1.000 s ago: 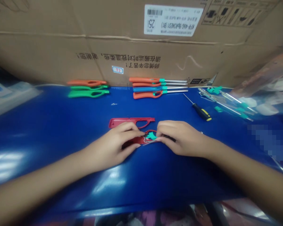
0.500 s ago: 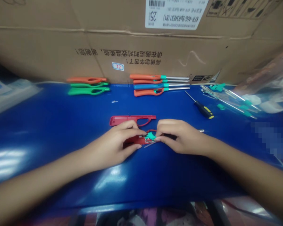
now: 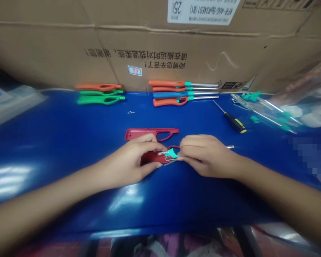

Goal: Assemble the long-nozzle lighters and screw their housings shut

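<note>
My left hand (image 3: 132,162) is closed on a red plastic handle shell (image 3: 152,157) lying on the blue table (image 3: 69,142). A teal trigger piece (image 3: 172,154) sits at the shell's right end, between my two hands. My right hand (image 3: 205,153) pinches the metal rod assembly that carries this teal piece; the rod's tip (image 3: 229,146) pokes out to the right of the hand. A second red handle shell (image 3: 151,134) lies flat just behind my hands, untouched.
Finished lighters (image 3: 183,92) with orange and blue handles lie in a row at the back, by a cardboard box (image 3: 160,46). Orange and green handle shells (image 3: 100,94) lie back left. A black-and-yellow screwdriver (image 3: 234,122) and several teal-tipped rods (image 3: 267,112) are at the right.
Both hands stay on the red shell and teal piece with only small finger shifts. The camera has tipped slightly, so everything sits a little lower and closer in view.
</note>
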The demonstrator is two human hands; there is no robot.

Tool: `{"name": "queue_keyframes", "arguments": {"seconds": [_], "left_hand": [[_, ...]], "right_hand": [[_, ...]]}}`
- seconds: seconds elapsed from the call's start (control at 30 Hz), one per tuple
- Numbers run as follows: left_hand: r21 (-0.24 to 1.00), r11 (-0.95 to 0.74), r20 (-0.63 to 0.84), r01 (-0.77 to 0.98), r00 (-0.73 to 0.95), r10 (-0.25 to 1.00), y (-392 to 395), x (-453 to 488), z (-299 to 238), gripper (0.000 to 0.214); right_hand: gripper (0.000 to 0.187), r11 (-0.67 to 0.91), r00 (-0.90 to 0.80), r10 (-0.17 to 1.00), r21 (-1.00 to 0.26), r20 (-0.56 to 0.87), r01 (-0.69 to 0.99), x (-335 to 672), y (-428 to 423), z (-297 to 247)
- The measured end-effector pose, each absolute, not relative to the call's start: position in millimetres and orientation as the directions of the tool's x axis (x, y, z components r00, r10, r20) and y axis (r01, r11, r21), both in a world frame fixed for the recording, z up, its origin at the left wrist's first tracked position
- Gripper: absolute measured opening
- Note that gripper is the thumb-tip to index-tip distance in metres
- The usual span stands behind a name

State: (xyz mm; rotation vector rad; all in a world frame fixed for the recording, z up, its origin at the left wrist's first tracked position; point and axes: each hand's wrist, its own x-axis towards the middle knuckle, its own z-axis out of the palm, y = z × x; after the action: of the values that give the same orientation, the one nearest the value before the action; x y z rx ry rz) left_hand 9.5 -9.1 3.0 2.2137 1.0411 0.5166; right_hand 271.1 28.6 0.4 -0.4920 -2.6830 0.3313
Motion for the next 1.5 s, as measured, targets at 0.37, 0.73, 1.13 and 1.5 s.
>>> {"name": "queue_keyframes", "arguments": {"seconds": [0.37,0.73,1.13,1.5], "left_hand": [[0.644,-0.535,0.138,0.547,0.605,0.784,-8.7,9.7,0.9,0.025],[0.547,-0.613,0.157,0.57,0.649,0.744,-13.4,12.3,5.0,0.03],[0.351,-0.746,0.176,0.566,0.743,0.646,-15.7,13.5,5.4,0.037],[0.114,-0.795,0.144,0.596,0.782,0.606,-19.6,13.0,1.6,0.038]], "right_hand": [[0.03,0.891,-0.875,0.417,-0.299,0.246,0.341,271.8,29.3,1.4],[0.025,0.947,-0.929,0.318,-0.106,0.191,0.303,271.3,27.9,10.4],[0.02,0.943,-0.937,0.333,-0.037,0.104,0.331,270.6,25.2,16.5],[0.026,0.924,-0.914,0.381,-0.097,0.136,0.371,268.8,25.8,12.1]]}}
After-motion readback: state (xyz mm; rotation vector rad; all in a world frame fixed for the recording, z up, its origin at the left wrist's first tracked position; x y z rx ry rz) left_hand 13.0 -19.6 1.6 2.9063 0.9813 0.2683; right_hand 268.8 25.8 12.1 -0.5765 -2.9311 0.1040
